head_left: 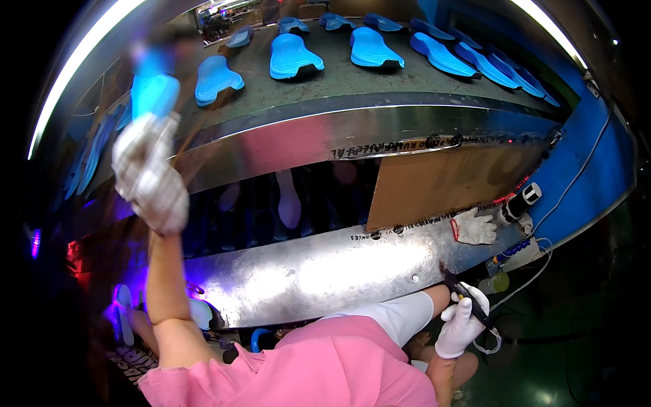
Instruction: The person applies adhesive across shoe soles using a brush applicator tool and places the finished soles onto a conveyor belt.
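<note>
Conveyor belt [336, 80], flat, dark green, bearing contoured smooth blue soles. Above its left end: one waisted blue shoe sole [154, 95], long axis running away from the wearer, across the belt; left hand [150, 173], knit-gloved, closed on its near end, finger detail blurred. Below the belt, right: right hand [462, 327], white-gloved, pinching a slim black-handled brush [469, 300], tip toward the belt.

Your left hand [150, 176] and the blue sole [154, 93] in it are blurred.
You cannot make out how it grips, nor the dark patch [175, 47] by the sole's far end; your right hand [458, 330] hides part of the black tool [477, 311]; the cardboard [441, 190] conceals what's behind; the lower edge cuts off your pink shirt [339, 366].
</note>
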`<state>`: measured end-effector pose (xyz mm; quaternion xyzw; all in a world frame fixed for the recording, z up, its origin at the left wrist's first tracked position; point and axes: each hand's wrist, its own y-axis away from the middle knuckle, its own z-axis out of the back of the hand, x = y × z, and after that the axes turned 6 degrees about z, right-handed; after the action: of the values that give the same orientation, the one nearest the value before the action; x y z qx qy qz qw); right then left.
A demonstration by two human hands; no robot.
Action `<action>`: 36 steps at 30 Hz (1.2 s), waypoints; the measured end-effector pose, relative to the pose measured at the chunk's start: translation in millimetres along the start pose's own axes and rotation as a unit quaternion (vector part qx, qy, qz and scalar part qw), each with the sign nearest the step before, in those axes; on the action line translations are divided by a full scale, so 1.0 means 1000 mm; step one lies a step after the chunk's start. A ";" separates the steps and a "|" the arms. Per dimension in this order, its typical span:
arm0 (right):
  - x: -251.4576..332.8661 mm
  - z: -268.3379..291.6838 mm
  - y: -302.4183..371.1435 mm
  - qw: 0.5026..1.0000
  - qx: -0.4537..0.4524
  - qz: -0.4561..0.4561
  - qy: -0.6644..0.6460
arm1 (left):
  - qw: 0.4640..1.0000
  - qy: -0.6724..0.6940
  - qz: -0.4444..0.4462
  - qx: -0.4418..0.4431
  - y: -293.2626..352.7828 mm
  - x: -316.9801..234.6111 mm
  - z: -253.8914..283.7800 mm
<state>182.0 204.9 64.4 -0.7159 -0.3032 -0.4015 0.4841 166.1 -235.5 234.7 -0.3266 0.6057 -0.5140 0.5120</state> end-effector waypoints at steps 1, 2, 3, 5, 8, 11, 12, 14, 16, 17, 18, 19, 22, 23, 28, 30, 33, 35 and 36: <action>-0.003 0.006 -0.003 1.000 -0.020 -0.021 0.007 | 0.993 -0.095 -0.071 0.000 0.020 -0.038 -0.012; -0.002 0.008 -0.002 0.997 -0.053 -0.053 0.024 | 0.972 -0.149 -0.173 0.049 0.051 -0.051 -0.009; -0.003 0.014 -0.001 0.992 -0.083 -0.069 0.059 | 0.942 -0.086 -0.223 0.236 0.071 -0.067 -0.013; -0.011 0.032 0.004 0.987 -0.126 -0.064 0.081 | 0.750 0.062 -0.145 0.642 0.108 -0.100 -0.018; -0.011 0.045 0.005 0.976 -0.172 -0.073 0.112 | 0.781 0.420 -0.195 0.420 0.220 -0.114 -0.069; -0.025 0.051 0.012 0.966 -0.174 -0.136 0.131 | 0.697 0.342 -0.008 0.630 0.380 -0.112 -0.088; -0.032 0.048 0.009 0.968 -0.164 -0.152 0.112 | 0.725 0.459 0.047 0.511 0.337 -0.129 -0.108; -0.050 0.033 0.000 0.969 -0.128 -0.178 0.118 | 0.765 0.403 0.086 0.495 0.367 -0.118 -0.112; -0.090 0.034 -0.008 0.975 -0.075 -0.153 0.144 | 0.747 0.353 0.193 0.530 0.332 -0.126 -0.104; -0.096 0.028 -0.017 0.969 -0.039 -0.182 0.163 | 0.716 0.310 0.296 0.551 0.329 -0.132 -0.101; -0.111 0.024 -0.024 0.965 -0.017 -0.208 0.161 | 0.587 0.368 0.556 0.459 0.316 -0.146 -0.109; -0.124 0.020 -0.033 0.965 0.002 -0.196 0.174 | 0.400 0.385 0.764 0.327 0.306 -0.159 -0.123; -0.148 -0.008 -0.043 0.910 0.061 -0.149 0.383 | -0.016 0.644 0.685 0.340 0.380 -0.113 -0.162; -0.145 -0.016 -0.043 0.883 0.085 -0.125 0.445 | -0.084 0.629 0.695 0.337 0.371 -0.123 -0.165; -0.104 -0.029 -0.007 0.874 0.221 -0.058 0.428 | -0.052 0.543 0.785 0.295 0.362 -0.145 -0.165; -0.071 -0.019 -0.013 0.876 0.256 -0.124 0.391 | -0.051 0.540 0.779 0.316 0.366 -0.139 -0.162; -0.064 -0.016 -0.037 0.943 0.086 0.017 0.320 | -0.073 0.589 0.711 0.377 0.336 -0.159 -0.148; -0.054 -0.026 -0.043 0.882 0.146 0.198 0.403 | 0.093 0.543 0.718 0.426 0.330 -0.170 -0.143; -0.048 -0.031 -0.038 0.879 0.191 0.204 0.386 | 0.173 0.502 0.717 0.452 0.328 -0.176 -0.139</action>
<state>118.5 187.4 46.7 -0.4436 -0.0103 -0.4724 0.7615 121.9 51.3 -36.7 0.8674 0.3632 -0.1598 0.3002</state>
